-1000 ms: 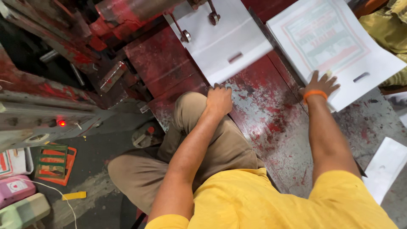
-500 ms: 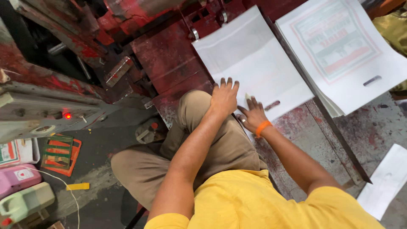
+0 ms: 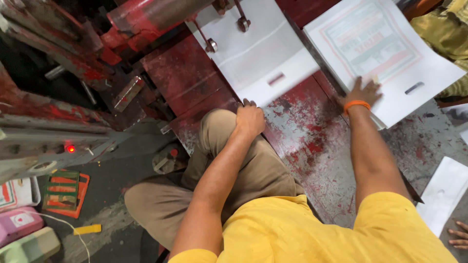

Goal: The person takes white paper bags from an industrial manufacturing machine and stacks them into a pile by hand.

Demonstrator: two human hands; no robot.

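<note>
- Landmark: the red-stained metal table [image 3: 312,146] of the press; all positions below are given relative to it.
- Left hand [image 3: 250,118]: rests at the near left edge of the table, fingers curled into a loose fist. The fingertips sit at the near edge of the blank white sheet [image 3: 258,58]; whether they pinch that sheet cannot be told.
- Blank white sheet: lies flat at the far left of the table, under two metal clamp fingers [image 3: 211,46] at its far end. Its near part is motion-blurred.
- Right hand [image 3: 361,92]: lies open and palm down, fingers spread, on the near left corner of the printed sheet stack [image 3: 385,53]. It grips nothing. An orange wristband [image 3: 356,104] circles the wrist.
- Printed sheet stack: sits at the far right of the table, tilted, and overhangs the table's right edge. The top sheet carries a framed print in red and green.
- Red roller [image 3: 156,14]: runs across the machine beyond the far left corner of the table.
- Red indicator lamp [image 3: 71,148]: glows on the grey machine housing, well left of the table.
- Loose white sheet [image 3: 446,192]: lies on the floor to the right of the table.
- Another person's toes [image 3: 459,236]: show at the frame edge, right of the table, just beside the loose white sheet.
</note>
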